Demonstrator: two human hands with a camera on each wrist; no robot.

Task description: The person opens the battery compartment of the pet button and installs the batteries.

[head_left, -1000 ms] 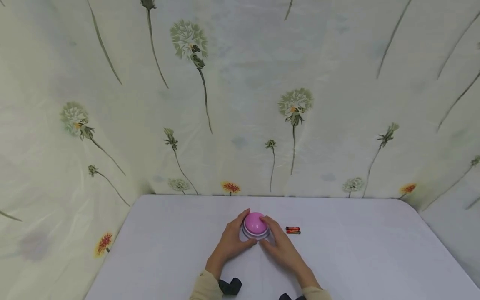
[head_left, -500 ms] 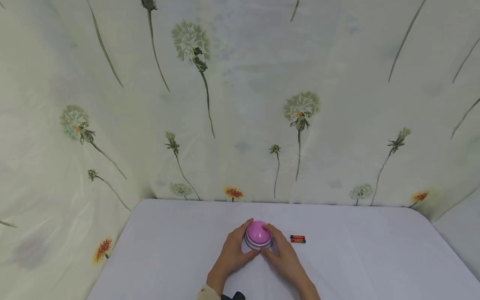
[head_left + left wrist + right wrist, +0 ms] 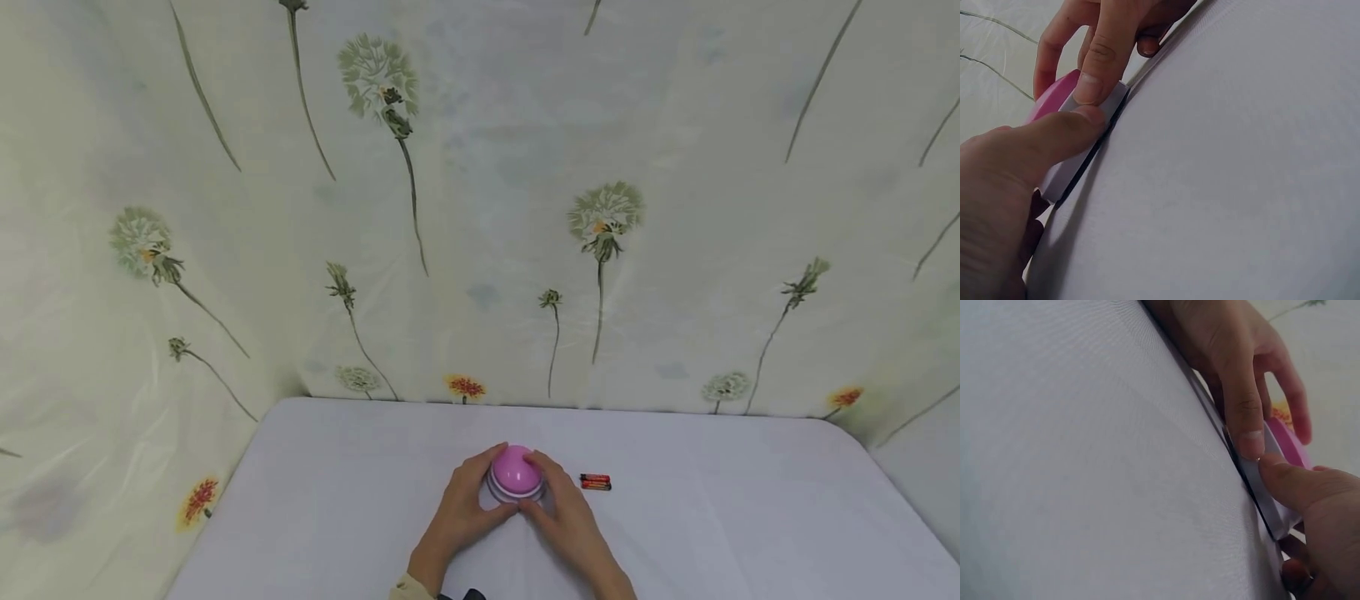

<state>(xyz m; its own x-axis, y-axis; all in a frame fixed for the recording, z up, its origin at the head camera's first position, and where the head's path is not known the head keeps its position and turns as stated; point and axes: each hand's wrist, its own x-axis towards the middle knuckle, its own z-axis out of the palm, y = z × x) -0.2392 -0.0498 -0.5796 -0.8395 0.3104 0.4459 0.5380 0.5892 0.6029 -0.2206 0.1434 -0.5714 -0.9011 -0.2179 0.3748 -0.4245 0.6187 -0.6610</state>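
A round push button [image 3: 516,472] with a glossy pink dome and a white base sits on the white tabletop. My left hand [image 3: 463,508] grips its left side, the thumb along the front of the base. From the right, my right hand [image 3: 567,518] holds it too, with a fingertip on the dome's upper right. The two thumb tips meet at the front rim, as the left wrist view shows on the white base [image 3: 1071,172]. A dark underside edge lies close to the cloth in both wrist views. Fingers behind the button are partly hidden.
Two red and black batteries [image 3: 596,482] lie side by side to the right of the button. The table [image 3: 337,500] has a white cover with rounded far corners. Behind it hangs a curtain [image 3: 487,208] printed with dandelions.
The head view has tilted, so table, hands and button appear lower in it than a second ago. Both hands keep their hold on the button, and the batteries lie as before.
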